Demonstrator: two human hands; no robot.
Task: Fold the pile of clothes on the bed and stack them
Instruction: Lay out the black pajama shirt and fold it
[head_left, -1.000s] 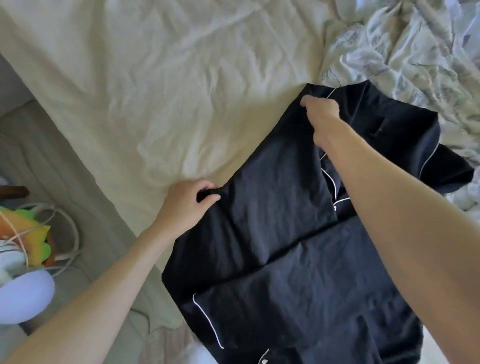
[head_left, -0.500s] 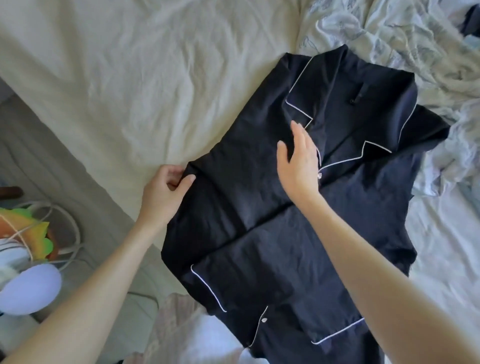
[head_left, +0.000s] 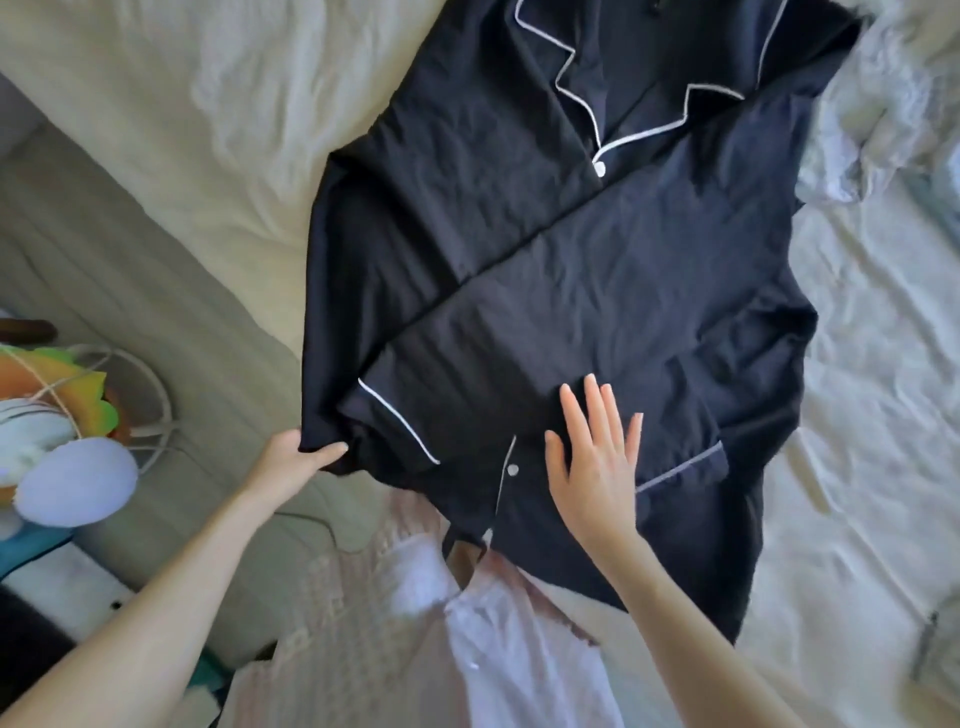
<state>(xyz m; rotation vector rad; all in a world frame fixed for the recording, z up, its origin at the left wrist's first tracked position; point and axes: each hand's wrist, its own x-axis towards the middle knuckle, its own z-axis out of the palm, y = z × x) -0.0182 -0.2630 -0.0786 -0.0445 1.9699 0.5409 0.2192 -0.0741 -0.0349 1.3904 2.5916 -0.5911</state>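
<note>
A dark navy pyjama shirt (head_left: 597, 249) with white piping lies front up on the bed, collar at the far end and one side folded in over its front. My left hand (head_left: 298, 460) grips the shirt's near left corner at the bed's edge. My right hand (head_left: 595, 457) lies flat with straight fingers on the lower front of the shirt, beside the button placket and a piped pocket.
The cream sheet (head_left: 208, 114) covers the bed's left part. A rumpled pale patterned duvet (head_left: 893, 104) lies at the right. My own pale pink top (head_left: 415, 649) shows at the bottom. A white wire fan and colourful toys (head_left: 62, 441) sit on the floor at the left.
My right hand came down from the collar to the shirt's lower front and flattened. My left hand slid from the side edge to the near corner. The view shifted nearer the hem.
</note>
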